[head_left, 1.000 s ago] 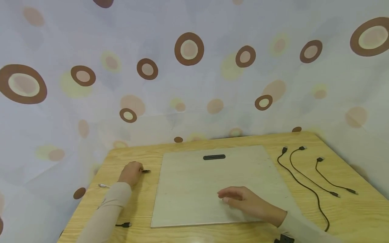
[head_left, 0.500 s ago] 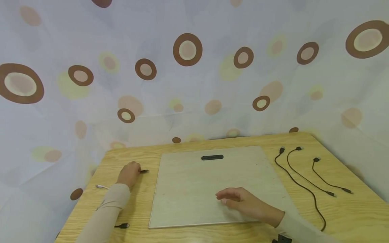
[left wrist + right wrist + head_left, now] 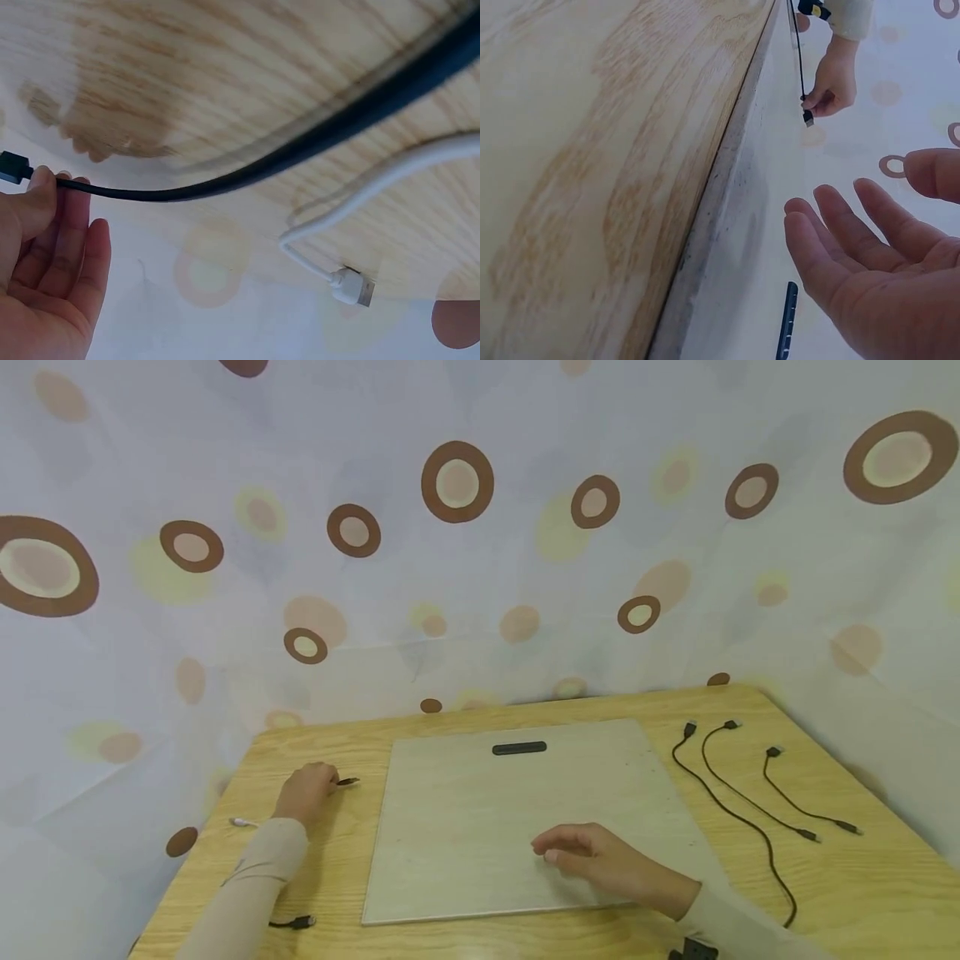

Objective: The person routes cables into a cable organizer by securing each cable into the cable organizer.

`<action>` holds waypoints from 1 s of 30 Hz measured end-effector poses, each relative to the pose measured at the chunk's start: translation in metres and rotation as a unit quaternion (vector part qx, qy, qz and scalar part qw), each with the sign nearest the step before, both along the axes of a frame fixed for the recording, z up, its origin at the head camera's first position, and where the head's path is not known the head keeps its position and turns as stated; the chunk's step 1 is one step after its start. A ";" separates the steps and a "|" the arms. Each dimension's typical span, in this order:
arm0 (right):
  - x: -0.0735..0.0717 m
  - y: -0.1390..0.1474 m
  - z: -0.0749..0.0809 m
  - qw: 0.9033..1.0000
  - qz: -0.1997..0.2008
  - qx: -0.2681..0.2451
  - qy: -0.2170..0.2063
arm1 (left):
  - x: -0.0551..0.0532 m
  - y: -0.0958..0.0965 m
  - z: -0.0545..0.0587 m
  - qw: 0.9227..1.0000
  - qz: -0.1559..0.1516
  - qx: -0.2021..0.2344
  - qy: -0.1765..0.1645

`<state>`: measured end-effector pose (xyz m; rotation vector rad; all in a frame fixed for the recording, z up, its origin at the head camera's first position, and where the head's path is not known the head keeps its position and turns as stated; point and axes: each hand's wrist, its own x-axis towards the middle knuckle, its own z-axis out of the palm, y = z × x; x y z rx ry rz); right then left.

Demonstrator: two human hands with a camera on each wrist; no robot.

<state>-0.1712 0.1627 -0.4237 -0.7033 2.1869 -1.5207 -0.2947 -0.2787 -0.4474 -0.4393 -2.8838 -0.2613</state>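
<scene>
My left hand [image 3: 309, 795] pinches a black USB cable [image 3: 225, 184] between thumb and fingers, just behind its plug [image 3: 13, 166]. In the head view it is above the left part of the wooden table, left of a pale board [image 3: 480, 835]. The cable's other end, a black plug [image 3: 302, 922], shows near my left forearm. A white USB cable [image 3: 352, 286] lies beside the black one. Over the board, my right hand [image 3: 615, 867] hovers with relaxed, slightly bent fingers and holds nothing. The right wrist view shows its fingers [image 3: 829, 232] apart.
On the right side of the table [image 3: 847, 893] lie three black cables: a long one [image 3: 738, 814], a middle one [image 3: 753, 783] and a short one [image 3: 802, 810]. The board has a dark slot [image 3: 519, 748] near its far edge. A spotted cloth [image 3: 480, 568] hangs behind.
The head view has shifted slightly, so everything sits a little further left. My left hand keeps its pinch on the black USB cable and has hardly moved. My right hand stays over the board.
</scene>
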 end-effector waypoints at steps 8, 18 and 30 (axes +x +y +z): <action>0.001 -0.001 0.004 1.000 0.002 -0.005 -0.004 | 0.005 -0.002 0.012 1.000 0.000 0.007 0.018; 0.000 0.001 0.006 1.000 -0.003 0.003 -0.015 | 0.019 -0.006 0.030 0.998 -0.018 0.052 0.018; 0.000 0.004 0.007 1.000 0.005 -0.017 -0.016 | 0.035 -0.026 0.054 0.988 -0.060 0.141 0.003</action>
